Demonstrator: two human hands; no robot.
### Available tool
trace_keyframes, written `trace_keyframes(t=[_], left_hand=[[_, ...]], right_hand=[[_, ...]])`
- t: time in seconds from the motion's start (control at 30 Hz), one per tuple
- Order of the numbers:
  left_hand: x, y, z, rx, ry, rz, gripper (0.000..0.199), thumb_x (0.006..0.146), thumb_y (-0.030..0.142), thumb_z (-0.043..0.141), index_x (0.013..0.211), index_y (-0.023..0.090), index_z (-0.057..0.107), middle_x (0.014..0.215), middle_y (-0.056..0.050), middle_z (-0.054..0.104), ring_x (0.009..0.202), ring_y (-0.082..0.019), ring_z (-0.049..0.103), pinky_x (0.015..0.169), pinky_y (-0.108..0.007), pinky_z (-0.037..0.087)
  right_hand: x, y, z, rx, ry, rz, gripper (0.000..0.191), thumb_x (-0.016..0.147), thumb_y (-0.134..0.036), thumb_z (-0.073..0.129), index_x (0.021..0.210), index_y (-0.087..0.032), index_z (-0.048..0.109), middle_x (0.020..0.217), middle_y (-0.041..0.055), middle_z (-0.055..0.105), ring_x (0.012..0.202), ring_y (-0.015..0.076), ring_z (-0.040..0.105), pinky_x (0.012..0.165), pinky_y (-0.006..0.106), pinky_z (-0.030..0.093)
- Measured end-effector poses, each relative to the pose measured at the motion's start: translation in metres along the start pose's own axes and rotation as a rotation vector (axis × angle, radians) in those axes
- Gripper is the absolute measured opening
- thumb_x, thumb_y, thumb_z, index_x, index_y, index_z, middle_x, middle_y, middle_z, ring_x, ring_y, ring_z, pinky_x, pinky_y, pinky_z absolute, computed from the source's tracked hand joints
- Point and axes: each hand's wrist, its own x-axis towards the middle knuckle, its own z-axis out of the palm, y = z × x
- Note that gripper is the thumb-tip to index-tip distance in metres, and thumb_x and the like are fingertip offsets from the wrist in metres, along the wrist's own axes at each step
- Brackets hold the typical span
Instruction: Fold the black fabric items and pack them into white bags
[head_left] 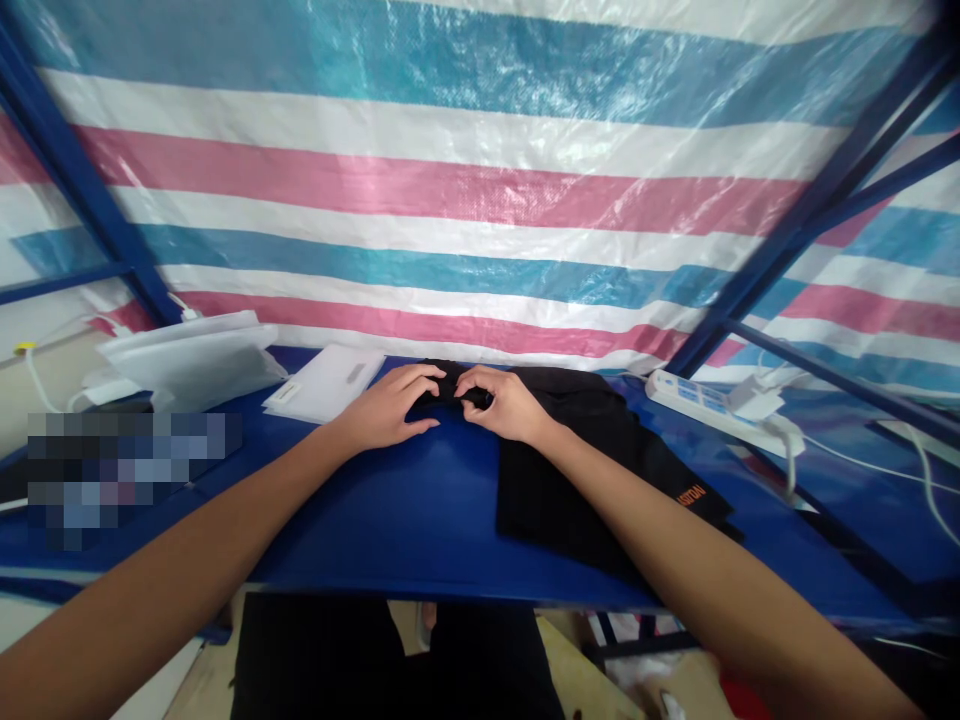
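A small bunched black cloth (pixel 448 382) lies at the back of the blue table, between my two hands. My left hand (pixel 390 405) rests at its left side, fingertips on the cloth and the thumb apart from them. My right hand (pixel 501 402) pinches the cloth's right part, with thumb and fingers curled round the fabric. Just right of that, a larger black garment (pixel 555 490) with orange lettering lies partly folded on the table, and my right forearm crosses over it.
White flat packets (pixel 326 382) and a stack of translucent bags (pixel 199 355) sit at the left on the blue table (pixel 375 530). A white power strip (pixel 720 412) with plugs and cables is at the right. A striped sheet (pixel 450 200) hangs behind, between blue frame posts.
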Motion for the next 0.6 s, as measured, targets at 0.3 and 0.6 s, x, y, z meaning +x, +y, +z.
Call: trace_keyframes(t=[0.3,0.6], left_hand=[[0.000,-0.003,0.007,-0.102,-0.029,-0.212,0.024,0.111,0.047,0.055,0.114,0.026,0.066,0.114,-0.006,0.075,0.109,-0.028,0.072,0.097,-0.044,0.056],[0.008,-0.001,0.011,-0.208,0.157,-0.261,0.027,0.111,0.046,0.054,0.102,0.023,0.067,0.119,-0.007,0.073,0.110,-0.025,0.070,0.102,-0.043,0.055]], right_hand=[[-0.001,0.008,-0.003,0.098,-0.075,0.256,0.022,0.090,-0.025,0.076,0.109,-0.024,0.085,0.107,0.0037,0.084,0.091,0.0213,0.077,0.085,0.034,0.062],[0.001,0.014,-0.002,0.110,-0.039,0.185,0.019,0.100,-0.031,0.073,0.109,-0.024,0.087,0.120,0.0089,0.077,0.094,0.0210,0.076,0.088,0.038,0.064]])
